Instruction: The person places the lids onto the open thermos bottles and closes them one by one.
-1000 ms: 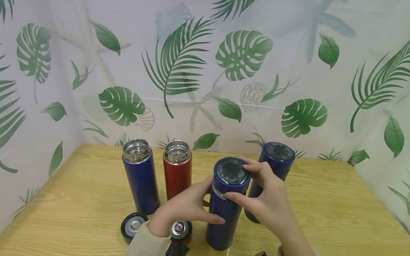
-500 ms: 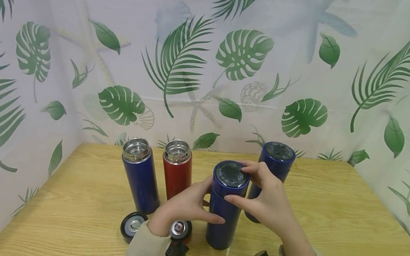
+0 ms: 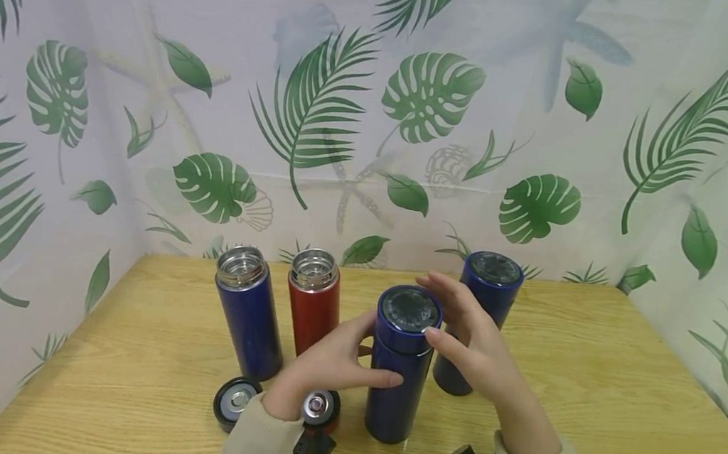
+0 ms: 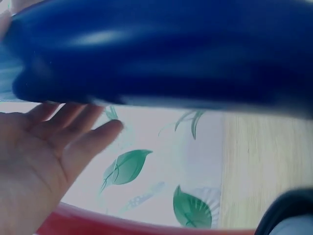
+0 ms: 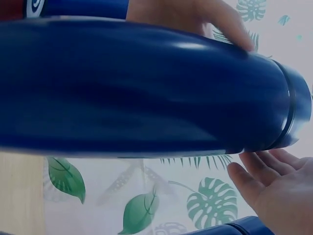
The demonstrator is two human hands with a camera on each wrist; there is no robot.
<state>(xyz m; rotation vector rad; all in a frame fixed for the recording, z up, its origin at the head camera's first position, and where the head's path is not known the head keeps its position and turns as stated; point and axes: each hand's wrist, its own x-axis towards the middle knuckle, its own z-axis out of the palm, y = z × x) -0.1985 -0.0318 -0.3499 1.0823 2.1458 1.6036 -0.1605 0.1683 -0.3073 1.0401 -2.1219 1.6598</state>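
A blue thermos bottle [image 3: 391, 407] stands upright on the table with its dark-topped lid [image 3: 410, 309] on; only a thin seam shows between them. My left hand [image 3: 337, 360] holds the body from the left, thumb across the front and the other fingers behind. Beside the lid, my right hand [image 3: 479, 343] has its fingers spread loosely, thumb near the front rim and forefinger behind the top. In the right wrist view the fingers of that right hand [image 5: 279, 186] lie close to the lid end; whether they touch is unclear.
An uncapped blue thermos [image 3: 250, 328] and an uncapped red thermos [image 3: 315, 316] stand to the left. Two removed lids, a black-rimmed lid [image 3: 236, 399] and a red lid [image 3: 322, 409], lie before them underside up. Another capped blue thermos [image 3: 494, 287] stands behind my right hand.
The lid has sunk onto the bottle and the steel ring beneath it has vanished from sight. My right hand has loosened from the lid, its fingers spreading. The left hand stays in place.
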